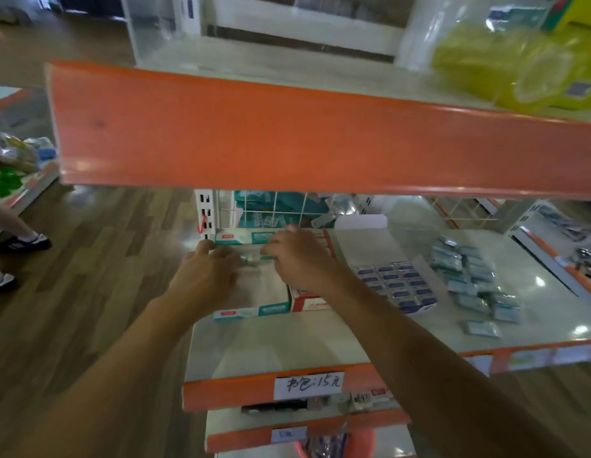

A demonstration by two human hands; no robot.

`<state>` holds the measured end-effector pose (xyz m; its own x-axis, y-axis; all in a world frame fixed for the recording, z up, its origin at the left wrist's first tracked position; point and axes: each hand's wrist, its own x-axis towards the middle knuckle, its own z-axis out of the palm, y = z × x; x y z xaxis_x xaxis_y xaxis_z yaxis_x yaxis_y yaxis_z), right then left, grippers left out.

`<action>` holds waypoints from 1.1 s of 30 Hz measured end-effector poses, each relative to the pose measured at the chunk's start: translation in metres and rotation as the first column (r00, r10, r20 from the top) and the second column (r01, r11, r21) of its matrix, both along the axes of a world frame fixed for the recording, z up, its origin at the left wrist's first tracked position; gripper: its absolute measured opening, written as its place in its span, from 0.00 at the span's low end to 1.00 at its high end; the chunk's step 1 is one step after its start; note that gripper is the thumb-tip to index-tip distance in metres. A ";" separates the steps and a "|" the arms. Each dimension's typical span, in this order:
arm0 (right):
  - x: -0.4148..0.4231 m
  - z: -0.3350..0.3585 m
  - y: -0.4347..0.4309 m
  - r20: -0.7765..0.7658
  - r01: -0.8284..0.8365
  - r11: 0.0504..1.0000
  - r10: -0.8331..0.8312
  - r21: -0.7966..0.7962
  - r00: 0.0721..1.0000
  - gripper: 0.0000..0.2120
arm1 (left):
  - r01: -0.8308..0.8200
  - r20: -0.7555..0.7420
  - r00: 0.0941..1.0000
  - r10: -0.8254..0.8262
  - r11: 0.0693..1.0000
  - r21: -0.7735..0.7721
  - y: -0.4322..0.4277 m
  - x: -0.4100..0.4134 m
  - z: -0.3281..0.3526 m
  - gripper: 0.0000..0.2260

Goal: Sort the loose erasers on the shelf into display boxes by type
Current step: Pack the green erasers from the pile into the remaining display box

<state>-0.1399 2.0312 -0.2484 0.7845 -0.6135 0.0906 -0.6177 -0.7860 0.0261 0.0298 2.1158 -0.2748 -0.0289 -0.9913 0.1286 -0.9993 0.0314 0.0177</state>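
A small teal-wrapped eraser (251, 258) sits at the far end of an open teal display box (251, 312) on a shop shelf (287, 342), pinched by the curled fingers (270, 251) of a person's right hand (300, 262); motion blur hides the exact grip. The left hand (208, 271) lies spread over the box's left side, fingers straight and holding nothing, fingertips near the far rim. Just right of the teal box, touching it, stands a red display box (310, 302), partly hidden under the right wrist. Further right, a tray of blue-labelled erasers (394, 282) lies in neat rows, and beyond it a loose pile of teal-wrapped erasers (469, 276) spreads across the shelf, with one single packet (482, 328) apart near the front edge. A handwritten price tag (309, 385) is fixed to the orange shelf lip below; an orange upper shelf edge (287, 137) crosses overhead, with yellow packages (518, 64) on top.
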 end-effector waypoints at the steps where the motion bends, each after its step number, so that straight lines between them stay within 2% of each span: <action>1: -0.008 0.003 0.001 0.042 0.016 1.000 -0.016 0.003 0.999 0.16 | -0.021 -0.004 1.000 0.021 1.000 -0.010 -0.001 -0.008 0.003 0.13; 6: -0.062 0.009 0.004 0.237 0.150 0.989 -0.145 -0.005 0.961 0.12 | 0.022 -0.029 0.999 -0.024 0.996 -0.085 -0.007 -0.066 0.020 0.17; 9: -0.098 0.009 0.000 0.246 0.258 0.966 -0.253 0.011 0.936 0.13 | 0.064 -0.138 0.987 -0.080 0.991 -0.117 -0.015 -0.102 0.029 0.16; 14: -0.166 0.007 -0.009 0.279 0.380 0.925 -0.368 0.014 0.887 0.15 | 0.156 -0.160 0.970 -0.182 0.974 -0.165 -0.029 -0.162 0.036 0.14; 22: -0.280 0.001 -0.026 0.334 0.488 0.872 -0.471 0.035 0.817 0.12 | 0.205 -0.142 0.967 -0.211 0.977 -0.054 -0.056 -0.271 0.045 0.16; 27: -0.351 -0.010 -0.051 0.177 0.601 0.787 -0.617 0.142 0.767 0.18 | 0.299 -0.107 0.947 -0.303 0.953 -0.052 -0.068 -0.331 0.039 0.16; 30: -0.381 -0.025 -0.063 0.153 0.547 0.777 -0.609 0.313 0.778 0.18 | 0.329 -0.151 0.934 -0.325 0.944 0.001 -0.078 -0.365 0.032 0.14; 33: -0.398 -0.035 -0.070 0.295 0.430 0.831 -0.535 0.352 0.792 0.14 | 0.313 -0.275 0.919 -0.283 0.947 0.073 -0.092 -0.397 0.021 0.15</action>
